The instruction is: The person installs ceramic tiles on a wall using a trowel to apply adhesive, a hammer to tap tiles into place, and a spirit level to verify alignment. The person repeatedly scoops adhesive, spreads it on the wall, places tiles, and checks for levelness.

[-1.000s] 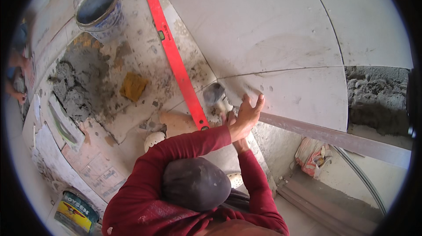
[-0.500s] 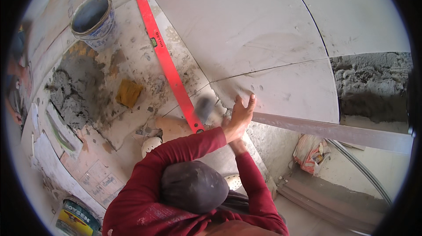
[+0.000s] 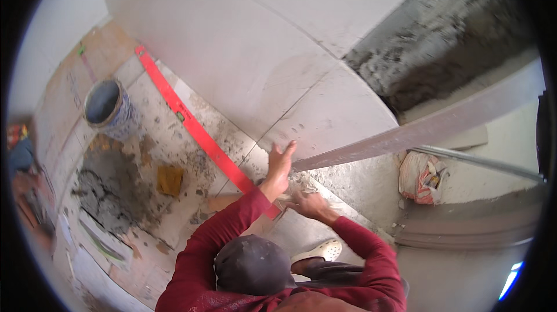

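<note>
While the left hand (image 3: 281,168) is spread wide at the near edge of the white tile (image 3: 342,112), which sits at its 1–2 o'clock, the right hand (image 3: 314,205) is curled just below, can't tell around what. Bucket (image 3: 123,119) at 10 o'clock from the hands: blue-patterned wall, too murky inside to make out. Crumpled white-and-red bag (image 3: 415,181) at 3 o'clock, contents unclear. Red level (image 3: 198,133), also 10 o'clock but closer, has dark markings, too blurry to read tbh.

soft, hazy light; bluish glare (image 3: 510,281) lower right; curved, blackened edges.

Red level (image 3: 200,132) obstructing left, long bar (image 3: 365,146) obstructing right, open tile (image 3: 339,109) between
</note>
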Available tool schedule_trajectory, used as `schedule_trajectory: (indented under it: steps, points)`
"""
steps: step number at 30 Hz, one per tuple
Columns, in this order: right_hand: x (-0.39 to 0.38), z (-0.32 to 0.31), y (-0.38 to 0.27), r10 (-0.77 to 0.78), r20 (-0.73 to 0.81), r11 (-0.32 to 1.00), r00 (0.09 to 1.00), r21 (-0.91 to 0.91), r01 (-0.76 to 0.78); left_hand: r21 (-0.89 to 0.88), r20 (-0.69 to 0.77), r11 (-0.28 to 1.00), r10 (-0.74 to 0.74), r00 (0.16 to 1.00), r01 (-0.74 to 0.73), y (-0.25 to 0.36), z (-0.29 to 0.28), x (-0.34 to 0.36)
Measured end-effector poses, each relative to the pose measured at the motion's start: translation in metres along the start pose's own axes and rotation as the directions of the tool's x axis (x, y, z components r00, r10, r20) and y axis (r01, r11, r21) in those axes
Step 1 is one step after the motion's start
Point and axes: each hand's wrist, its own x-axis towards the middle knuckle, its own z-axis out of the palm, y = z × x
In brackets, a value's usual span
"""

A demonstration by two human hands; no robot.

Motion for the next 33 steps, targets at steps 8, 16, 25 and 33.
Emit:
schedule_trajectory:
  steps: [8, 16, 25, 33]
  points:
    - [-0.105, -0.033, 0.093, 0.009, 0.064, 0.999, 0.998, -0.047, -0.006, 0.18, 0.113, 0.983, 0.024, 0.993, -0.044, 0.081, 0.007, -0.024]
    - [-0.109, 0.093, 0.175, 0.113, -0.473, 0.993, 0.874, 0.035, -0.11, 0.381, 0.213, 0.909, 0.089, 0.973, -0.167, 0.144, -0.024, -0.059]
    - [-0.082, 0.152, 0.199, 0.207, -0.662, 0.971, 0.721, 0.227, -0.071, 0.689, 0.435, 0.296, 0.56, 0.705, -0.661, 0.206, 0.049, -0.151]
    - [-0.063, 0.155, 0.202, 0.224, -0.742, 0.933, 0.632, 0.351, 0.083, 0.329, 0.109, 0.804, 0.489, 0.866, -0.495, 0.136, 0.057, -0.117]
